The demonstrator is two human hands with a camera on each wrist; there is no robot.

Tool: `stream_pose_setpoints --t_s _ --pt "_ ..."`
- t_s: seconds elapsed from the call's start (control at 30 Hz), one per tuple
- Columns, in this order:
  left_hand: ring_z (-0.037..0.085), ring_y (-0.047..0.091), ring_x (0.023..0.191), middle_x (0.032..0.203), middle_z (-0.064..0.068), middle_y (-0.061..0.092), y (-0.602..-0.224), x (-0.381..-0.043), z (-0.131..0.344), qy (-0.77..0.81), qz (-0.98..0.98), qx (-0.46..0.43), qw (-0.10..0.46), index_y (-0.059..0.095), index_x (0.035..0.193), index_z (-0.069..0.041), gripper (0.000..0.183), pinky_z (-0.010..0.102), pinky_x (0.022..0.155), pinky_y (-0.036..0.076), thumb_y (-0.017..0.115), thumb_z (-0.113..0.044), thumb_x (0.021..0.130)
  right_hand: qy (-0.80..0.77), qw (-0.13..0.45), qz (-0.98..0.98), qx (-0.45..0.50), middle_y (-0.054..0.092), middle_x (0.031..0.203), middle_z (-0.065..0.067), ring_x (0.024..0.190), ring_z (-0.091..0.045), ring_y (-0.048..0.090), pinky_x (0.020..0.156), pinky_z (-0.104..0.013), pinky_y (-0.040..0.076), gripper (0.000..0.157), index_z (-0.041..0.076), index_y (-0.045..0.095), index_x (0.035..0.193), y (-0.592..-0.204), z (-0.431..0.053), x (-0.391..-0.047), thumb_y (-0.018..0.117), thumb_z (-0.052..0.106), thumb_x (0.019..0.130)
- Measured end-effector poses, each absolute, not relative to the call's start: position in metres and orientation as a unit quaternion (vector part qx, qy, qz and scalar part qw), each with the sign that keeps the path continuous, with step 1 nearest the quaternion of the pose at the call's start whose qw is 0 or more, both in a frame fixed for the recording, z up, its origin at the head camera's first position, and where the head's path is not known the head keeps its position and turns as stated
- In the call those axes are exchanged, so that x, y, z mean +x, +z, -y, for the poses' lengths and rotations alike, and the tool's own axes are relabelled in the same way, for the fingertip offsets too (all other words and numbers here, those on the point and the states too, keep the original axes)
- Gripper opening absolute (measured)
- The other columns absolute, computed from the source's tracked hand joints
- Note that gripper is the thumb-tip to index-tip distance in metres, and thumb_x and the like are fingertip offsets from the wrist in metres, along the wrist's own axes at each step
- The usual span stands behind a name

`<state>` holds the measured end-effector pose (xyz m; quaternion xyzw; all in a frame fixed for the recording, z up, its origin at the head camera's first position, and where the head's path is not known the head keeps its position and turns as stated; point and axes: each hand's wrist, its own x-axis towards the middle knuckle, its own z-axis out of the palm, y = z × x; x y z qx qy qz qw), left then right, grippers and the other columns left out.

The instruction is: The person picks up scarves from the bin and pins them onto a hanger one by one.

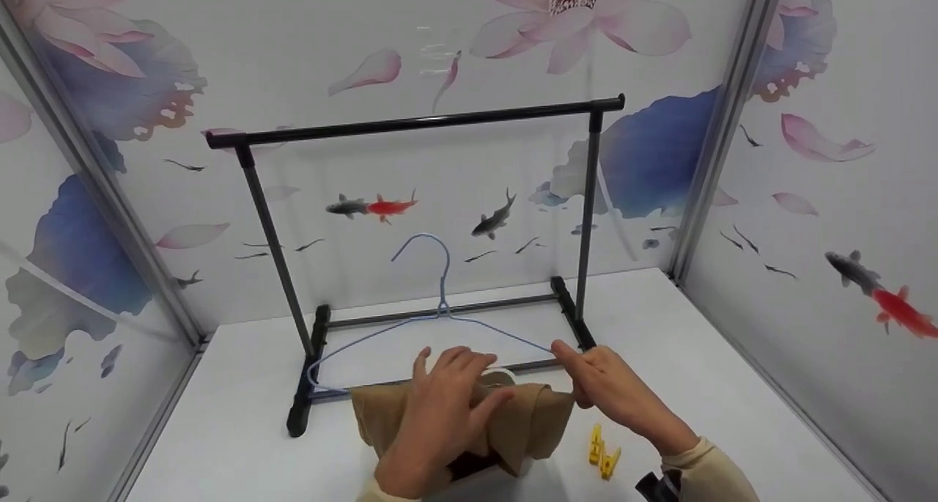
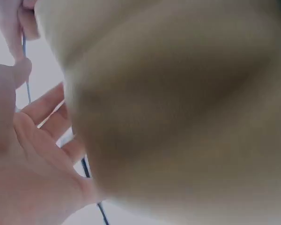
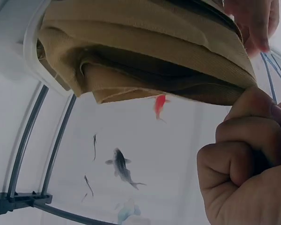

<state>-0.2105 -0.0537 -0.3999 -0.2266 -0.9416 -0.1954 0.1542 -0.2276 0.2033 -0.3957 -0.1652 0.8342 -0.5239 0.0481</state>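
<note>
A blue wire hanger stands tilted, its hook up. Brown cloth, perhaps a garment, hangs in folds at its lower part. My right hand grips the hanger's right end, with the fingers curled tightly beside the cloth edge in the right wrist view. My left hand lies over the cloth's middle with fingers extended. In the left wrist view, the left fingers reach behind the cloth's edge. The hanger's lower bar is mostly hidden by cloth and hands.
A black and grey clothes rack stands behind the hanger on the white table. Two yellow clothespins lie right of the cloth. The rim of a white container shows beside the cloth. Patterned panels enclose the table.
</note>
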Motion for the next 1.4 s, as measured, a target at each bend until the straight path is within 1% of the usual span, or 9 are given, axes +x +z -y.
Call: stream_pose_setpoints --t_s 0.17,0.27,0.33,0.57,0.73,0.87,0.97,1.17,1.4 --pt "0.020 0.066 0.109 0.110 -0.004 0.074 -0.402 -0.210 0.106 -0.169 0.930 -0.215 0.244 0.074 0.114 -0.018 0.032 0.068 0.105 0.039 0.082 -0.033 0.086 -0.548 0.042 -0.821 -0.155 0.031 0.051 0.004 0.049 -0.010 0.028 0.050 -0.022 0.023 0.069 -0.009 0.032 0.062 -0.391 -0.213 -0.230 0.043 0.040 0.110" --pt "0.013 0.068 0.086 0.087 -0.007 0.074 -0.402 -0.215 0.123 -0.168 0.911 -0.216 0.310 0.077 0.093 -0.018 0.010 0.056 0.095 0.049 0.083 -0.015 0.086 -0.540 0.048 -0.826 -0.157 0.033 0.051 0.004 0.049 -0.010 0.029 0.050 -0.022 0.024 0.070 -0.009 0.034 0.062 -0.390 -0.215 -0.231 0.043 0.041 0.110" --pt "0.012 0.067 0.080 0.082 -0.006 0.072 -0.400 -0.217 0.127 -0.181 0.903 -0.220 0.322 0.076 0.087 -0.017 0.007 0.049 0.088 0.053 0.080 -0.012 0.089 -0.535 0.061 -0.827 -0.164 0.035 0.051 0.004 0.049 -0.010 0.031 0.050 -0.022 0.025 0.070 -0.010 0.036 0.063 -0.391 -0.214 -0.231 0.043 0.042 0.110" --pt "0.009 0.067 0.091 0.096 -0.012 0.075 -0.400 -0.215 0.131 -0.267 0.907 -0.259 0.195 0.079 0.103 -0.021 0.017 0.043 0.088 0.053 0.074 -0.035 0.094 -0.543 0.058 -0.823 -0.157 0.034 0.052 0.002 0.050 -0.011 0.031 0.050 -0.023 0.026 0.071 -0.010 0.036 0.063 -0.389 -0.218 -0.230 0.044 0.043 0.109" --pt "0.004 0.064 0.079 0.085 -0.015 0.073 -0.400 -0.216 0.128 -0.275 0.895 -0.271 0.222 0.080 0.091 -0.022 0.009 0.034 0.076 0.054 0.073 -0.023 0.096 -0.535 0.061 -0.825 -0.169 0.035 0.050 0.004 0.049 -0.010 0.032 0.050 -0.022 0.028 0.071 -0.010 0.037 0.061 -0.390 -0.221 -0.229 0.044 0.041 0.110" --pt "0.005 0.065 0.089 0.097 -0.015 0.073 -0.397 -0.214 0.125 -0.289 0.901 -0.279 0.163 0.078 0.105 -0.023 0.023 0.038 0.083 0.053 0.075 -0.042 0.093 -0.539 0.053 -0.825 -0.162 0.036 0.050 0.003 0.049 -0.010 0.033 0.050 -0.022 0.028 0.072 -0.010 0.039 0.060 -0.389 -0.224 -0.228 0.044 0.041 0.110" --pt "0.005 0.064 0.091 0.099 -0.015 0.073 -0.400 -0.214 0.124 -0.282 0.904 -0.288 0.140 0.077 0.112 -0.023 0.027 0.039 0.084 0.052 0.078 -0.040 0.090 -0.547 0.048 -0.821 -0.157 0.036 0.051 0.003 0.049 -0.010 0.032 0.050 -0.022 0.028 0.072 -0.010 0.038 0.060 -0.389 -0.226 -0.229 0.045 0.042 0.109" --pt "0.007 0.067 0.082 0.087 -0.011 0.074 -0.408 -0.218 0.115 -0.284 0.881 -0.282 0.253 0.081 0.097 -0.018 0.014 0.035 0.075 0.056 0.079 -0.008 0.088 -0.535 0.059 -0.825 -0.172 0.037 0.051 0.005 0.049 -0.009 0.034 0.050 -0.021 0.029 0.071 -0.010 0.037 0.061 -0.393 -0.225 -0.229 0.041 0.041 0.111" --pt "0.016 0.071 0.082 0.089 -0.002 0.076 -0.398 -0.227 0.096 -0.278 0.859 -0.186 0.387 0.081 0.096 -0.012 0.008 0.044 0.075 0.057 0.078 -0.011 0.088 -0.527 0.074 -0.821 -0.206 0.038 0.051 0.006 0.049 -0.008 0.038 0.053 -0.021 0.035 0.069 -0.009 0.038 0.062 -0.395 -0.218 -0.224 0.039 0.039 0.112"
